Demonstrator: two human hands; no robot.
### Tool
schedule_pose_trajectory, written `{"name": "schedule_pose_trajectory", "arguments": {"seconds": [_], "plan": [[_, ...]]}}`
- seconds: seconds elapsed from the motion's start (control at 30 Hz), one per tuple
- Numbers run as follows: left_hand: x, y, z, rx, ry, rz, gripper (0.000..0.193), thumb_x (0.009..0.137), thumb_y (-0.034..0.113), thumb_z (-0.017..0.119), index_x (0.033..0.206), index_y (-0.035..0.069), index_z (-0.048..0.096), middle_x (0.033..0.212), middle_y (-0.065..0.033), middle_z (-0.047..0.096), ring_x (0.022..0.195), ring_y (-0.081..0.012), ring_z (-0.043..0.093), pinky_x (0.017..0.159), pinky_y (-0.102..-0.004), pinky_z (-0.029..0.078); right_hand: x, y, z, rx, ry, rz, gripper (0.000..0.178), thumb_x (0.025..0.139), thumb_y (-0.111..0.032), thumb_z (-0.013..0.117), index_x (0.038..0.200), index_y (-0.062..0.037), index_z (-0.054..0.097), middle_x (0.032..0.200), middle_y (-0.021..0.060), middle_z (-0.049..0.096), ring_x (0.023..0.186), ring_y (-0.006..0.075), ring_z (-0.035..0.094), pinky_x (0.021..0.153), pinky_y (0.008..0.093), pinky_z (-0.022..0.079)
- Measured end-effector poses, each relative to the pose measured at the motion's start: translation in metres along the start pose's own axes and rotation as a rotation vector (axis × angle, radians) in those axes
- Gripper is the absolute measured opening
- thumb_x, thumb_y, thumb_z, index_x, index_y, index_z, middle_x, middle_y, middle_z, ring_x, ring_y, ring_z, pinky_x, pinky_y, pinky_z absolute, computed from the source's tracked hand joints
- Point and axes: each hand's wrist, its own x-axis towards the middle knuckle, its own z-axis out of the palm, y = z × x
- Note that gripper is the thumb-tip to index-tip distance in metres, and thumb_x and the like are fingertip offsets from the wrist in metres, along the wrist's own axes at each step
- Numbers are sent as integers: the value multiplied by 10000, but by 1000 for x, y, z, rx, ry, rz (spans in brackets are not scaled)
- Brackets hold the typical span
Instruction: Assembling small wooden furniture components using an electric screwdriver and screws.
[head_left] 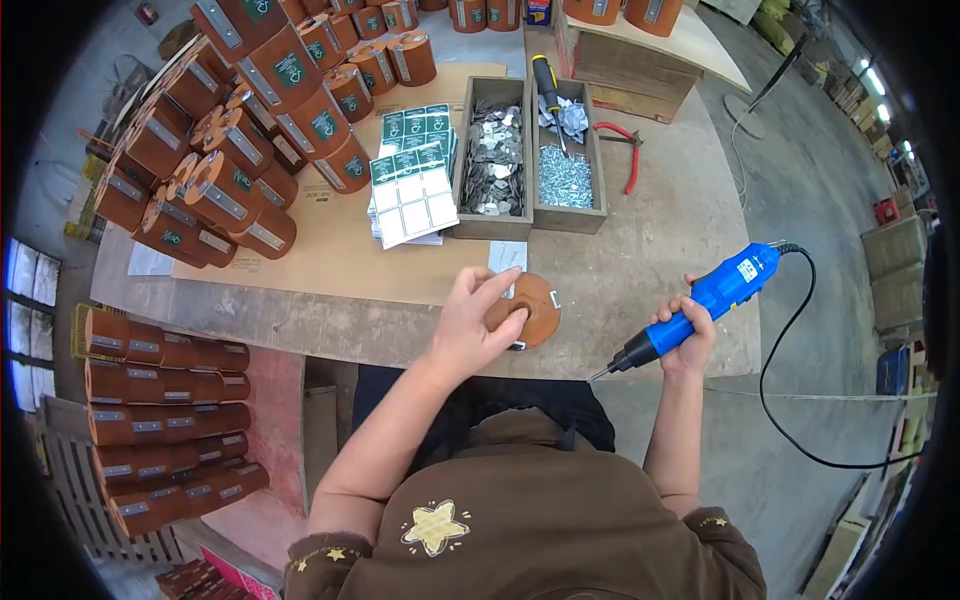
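My left hand [478, 322] grips a brown cylinder [543, 318] at the table's front edge, thumb by its centre hole and fingers over the far rim. Small metal clips [554, 299] show at the cylinder's edge; part of its top is hidden under my hand. To the right, my right hand [688, 328] is wrapped around a blue electric screwdriver [735, 282]. Its bit [600, 375] points down and left, apart from the cylinder. Beyond my hands, one wooden box [466, 205] contains flat metal pieces [496, 150], and the box beside it [570, 219] contains screws [566, 178].
Stacked brown cylinders [290, 75] crowd the table's left side. Sheets of green-and-white labels [415, 195] lie beside the boxes. A yellow-and-black screwdriver [546, 85] leans in the screw box, with red-handled pliers [633, 165] to its right. A black cord [765, 390] trails from the blue tool.
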Motion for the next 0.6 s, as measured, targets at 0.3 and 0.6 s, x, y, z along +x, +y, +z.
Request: {"name": "schedule_pose_trajectory", "arguments": {"seconds": [0.3, 0.6], "plan": [[1, 12, -8, 539, 140, 383, 362, 660, 135, 600, 985, -16, 548, 911, -162, 525, 768, -284, 543, 644, -337, 450, -2, 2, 5, -7, 29, -28, 459, 687, -83, 526, 1116, -39, 367, 653, 67, 480, 565, 176, 492, 535, 346, 441], [0, -5, -4, 443, 230, 344, 430, 698, 263, 593, 1010, -21, 510, 948, -161, 530, 799, -286, 546, 669, -352, 450, 0, 5, 7, -11, 17, -7, 458, 694, -86, 521, 1121, -44, 361, 657, 65, 481, 570, 174, 489, 538, 346, 441]]}}
